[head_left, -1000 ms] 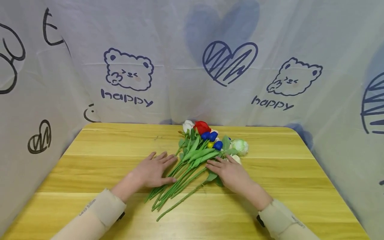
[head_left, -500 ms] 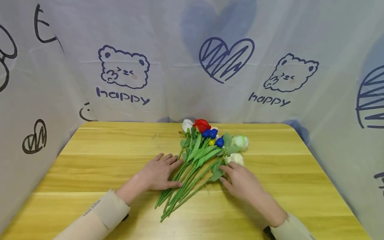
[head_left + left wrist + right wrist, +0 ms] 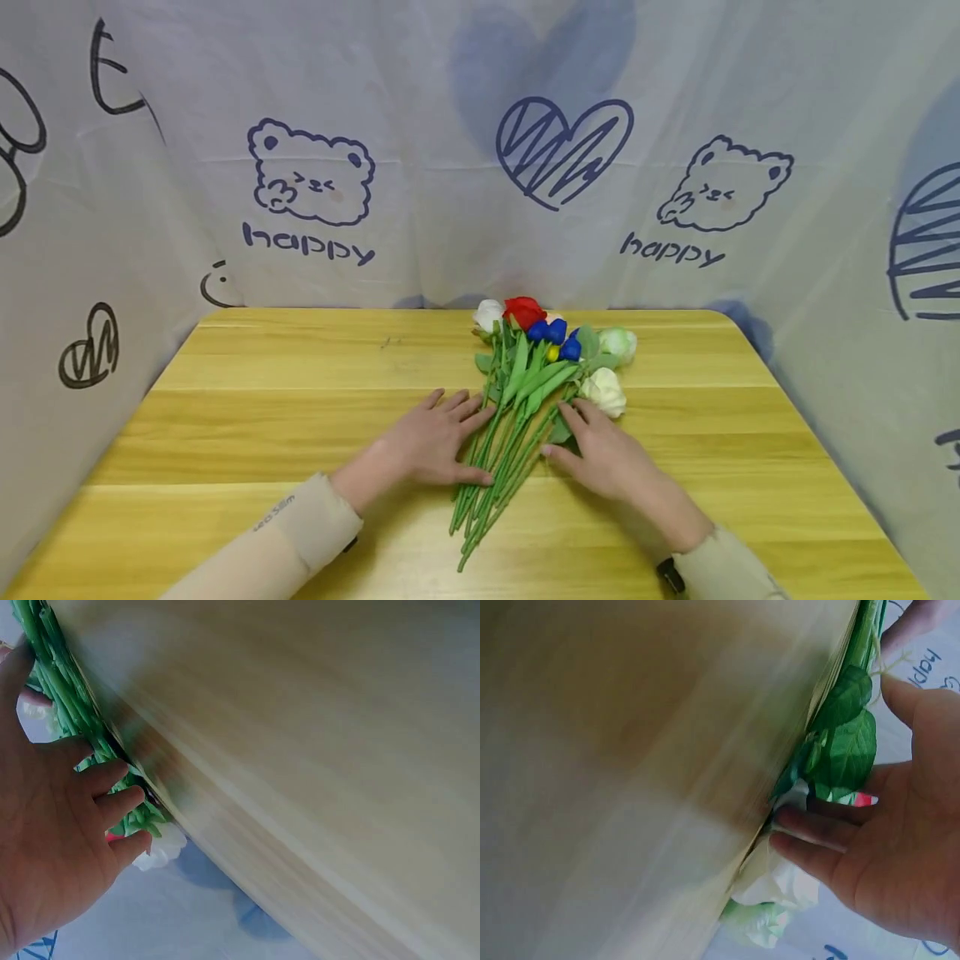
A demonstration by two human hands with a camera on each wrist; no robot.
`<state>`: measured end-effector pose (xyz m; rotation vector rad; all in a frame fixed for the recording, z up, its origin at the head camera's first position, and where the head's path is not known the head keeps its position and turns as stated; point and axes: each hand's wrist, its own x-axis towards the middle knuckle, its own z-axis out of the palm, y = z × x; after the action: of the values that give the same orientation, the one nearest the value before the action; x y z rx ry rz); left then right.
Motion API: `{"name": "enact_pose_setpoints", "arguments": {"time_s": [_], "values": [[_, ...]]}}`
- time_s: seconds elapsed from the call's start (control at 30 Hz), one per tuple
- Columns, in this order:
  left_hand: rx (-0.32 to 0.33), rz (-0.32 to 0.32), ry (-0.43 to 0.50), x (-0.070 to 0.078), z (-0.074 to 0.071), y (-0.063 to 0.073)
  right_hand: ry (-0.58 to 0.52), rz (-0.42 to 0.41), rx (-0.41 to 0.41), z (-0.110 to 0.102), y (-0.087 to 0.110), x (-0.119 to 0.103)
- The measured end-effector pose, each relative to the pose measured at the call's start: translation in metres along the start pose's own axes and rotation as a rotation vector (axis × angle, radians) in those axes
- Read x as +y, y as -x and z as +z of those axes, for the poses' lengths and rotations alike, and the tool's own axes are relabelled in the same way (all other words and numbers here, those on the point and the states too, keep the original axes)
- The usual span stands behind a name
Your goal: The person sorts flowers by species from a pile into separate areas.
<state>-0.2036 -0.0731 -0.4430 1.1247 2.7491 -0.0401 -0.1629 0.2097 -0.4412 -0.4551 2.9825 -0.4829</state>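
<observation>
Head view: bunch of artificial flowers [image 3: 525, 392] lies flat on wooden table [image 3: 262, 417], right of centre, blooms toward far edge, stem ends toward near edge. Left hand [image 3: 431, 446] flat, fingers straight and spread, pressing against stems from left. Right hand [image 3: 603, 454] flat, fingers extended, touching leaves and stems from right, beside white rose [image 3: 603, 390]. Neither hand curled round anything. Printed cloth [image 3: 480, 167] behind table.
</observation>
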Motion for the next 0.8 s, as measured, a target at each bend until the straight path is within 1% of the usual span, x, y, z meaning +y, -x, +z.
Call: {"name": "enact_pose_setpoints", "arguments": {"time_s": [0.17, 0.3, 0.47, 0.53, 0.63, 0.8], "values": [[0.010, 0.051, 0.007, 0.004, -0.004, -0.006, -0.044, -0.018, -0.052, -0.005, -0.002, 0.011], [0.032, 0.088, -0.021, 0.005, -0.007, -0.011, -0.072, -0.025, -0.076, -0.009, -0.005, 0.019], [0.085, 0.111, -0.049, 0.010, -0.006, -0.025, -0.101, -0.001, -0.090, -0.014, -0.008, 0.030], [0.101, 0.111, -0.061, 0.014, -0.006, -0.033, -0.116, 0.014, -0.093, -0.015, -0.009, 0.035], [0.099, 0.102, -0.080, 0.020, -0.006, -0.044, -0.132, 0.023, -0.096, -0.016, -0.010, 0.042], [0.044, 0.066, -0.059, 0.031, -0.004, -0.060, -0.143, 0.016, -0.102, -0.016, -0.010, 0.051]]}}
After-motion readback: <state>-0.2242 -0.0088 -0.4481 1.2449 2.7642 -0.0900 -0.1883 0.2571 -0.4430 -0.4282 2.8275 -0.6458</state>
